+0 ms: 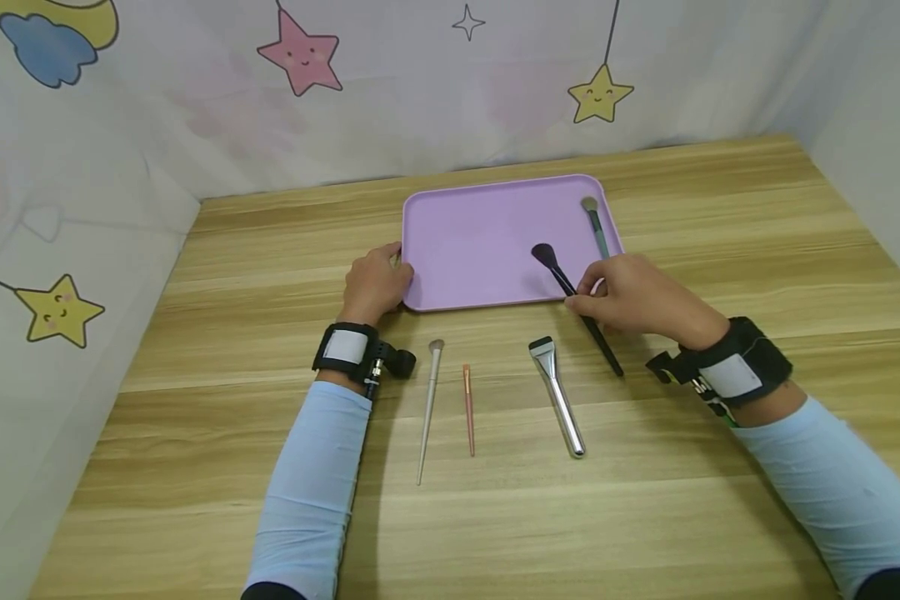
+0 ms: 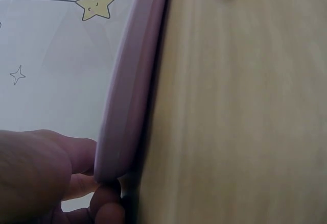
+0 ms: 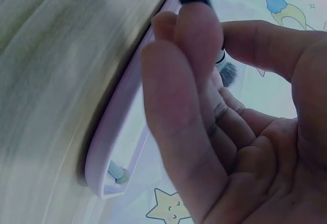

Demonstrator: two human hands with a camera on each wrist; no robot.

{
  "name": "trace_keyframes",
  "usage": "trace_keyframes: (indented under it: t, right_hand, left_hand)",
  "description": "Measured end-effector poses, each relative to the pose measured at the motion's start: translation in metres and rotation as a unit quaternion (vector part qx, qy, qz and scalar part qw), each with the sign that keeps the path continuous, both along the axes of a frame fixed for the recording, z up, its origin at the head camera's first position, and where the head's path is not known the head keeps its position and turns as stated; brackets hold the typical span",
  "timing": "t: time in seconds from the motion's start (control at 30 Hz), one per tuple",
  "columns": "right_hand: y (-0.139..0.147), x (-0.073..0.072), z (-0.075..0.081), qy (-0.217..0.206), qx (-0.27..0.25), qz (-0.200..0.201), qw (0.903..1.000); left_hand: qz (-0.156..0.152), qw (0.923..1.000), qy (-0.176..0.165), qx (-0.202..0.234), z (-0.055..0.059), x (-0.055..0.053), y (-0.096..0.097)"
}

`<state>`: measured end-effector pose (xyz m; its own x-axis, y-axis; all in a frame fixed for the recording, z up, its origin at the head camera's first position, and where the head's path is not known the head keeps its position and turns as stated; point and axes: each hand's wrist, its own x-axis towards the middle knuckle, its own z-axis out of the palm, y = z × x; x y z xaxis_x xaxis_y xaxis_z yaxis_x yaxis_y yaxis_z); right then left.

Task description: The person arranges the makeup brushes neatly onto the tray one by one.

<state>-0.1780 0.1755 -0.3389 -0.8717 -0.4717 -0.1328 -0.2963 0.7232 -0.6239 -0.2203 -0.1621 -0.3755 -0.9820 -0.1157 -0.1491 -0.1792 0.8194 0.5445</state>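
Observation:
My right hand (image 1: 626, 292) pinches a black makeup brush (image 1: 600, 343) by its handle, the dark bristle head over the front right of a purple tray (image 1: 480, 242). In the right wrist view the fingertips (image 3: 196, 45) close round the dark handle. My left hand (image 1: 377, 285) grips the tray at its front left corner, thumb on the rim and fingers at the underside in the left wrist view. A green-handled brush (image 1: 594, 221) lies in the tray along its right side, its lower end hidden by my right hand.
On the wooden table (image 1: 270, 275) in front of the tray lie a pale slim brush (image 1: 429, 408), a small copper-coloured brush (image 1: 468, 412) and a flat silver brush (image 1: 561, 400). A star-patterned cloth (image 1: 420, 108) hangs behind the table.

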Motion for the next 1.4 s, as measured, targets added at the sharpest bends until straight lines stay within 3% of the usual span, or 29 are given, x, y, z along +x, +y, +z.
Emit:
trace_keyframes:
  t: [0.13, 0.6, 1.4]
  right_hand:
    - [-0.001, -0.002, -0.001, -0.012, -0.005, -0.013, 0.9998]
    - [-0.002, -0.005, -0.004, 0.005, -0.021, -0.061, 0.9979]
    - [0.0, -0.017, -0.008, 0.024, -0.049, -0.083, 0.995]
  left_hand:
    - [-0.002, 1.0, 0.0, -0.002, -0.001, -0.001, 0.0]
    - [-0.004, 1.0, -0.004, -0.004, -0.001, 0.0, 0.0]
    - [0.0, 1.0, -0.008, -0.001, 0.0, -0.002, -0.001]
